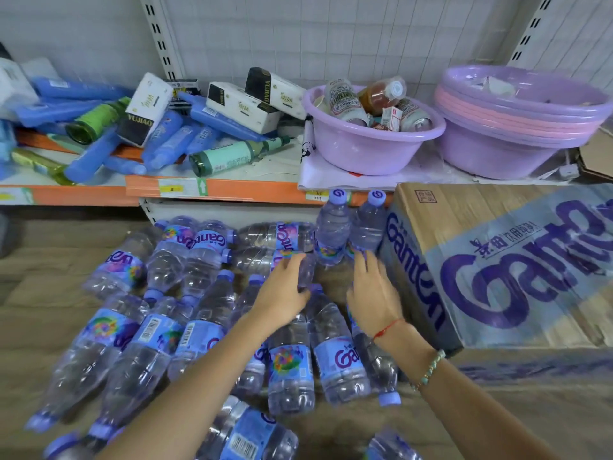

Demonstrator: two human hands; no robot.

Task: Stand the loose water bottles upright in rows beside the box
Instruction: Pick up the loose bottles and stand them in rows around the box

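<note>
Two purple-capped water bottles stand upright side by side, the left one (332, 227) and the right one (369, 224), against the left face of the Ganten cardboard box (497, 260). Several more bottles lie flat on the floor, among them one (338, 353) near the box. My left hand (285, 287) wraps a lying bottle (265, 257) at its label. My right hand (373, 290) hovers with fingers spread just below the right upright bottle, holding nothing.
A low shelf (232, 187) behind carries blue bottles, tissue packs and green glass bottles. A lilac basin (368, 141) holds cans; stacked basins (517, 127) sit right of it. The wooden floor (49, 320) shows at the left.
</note>
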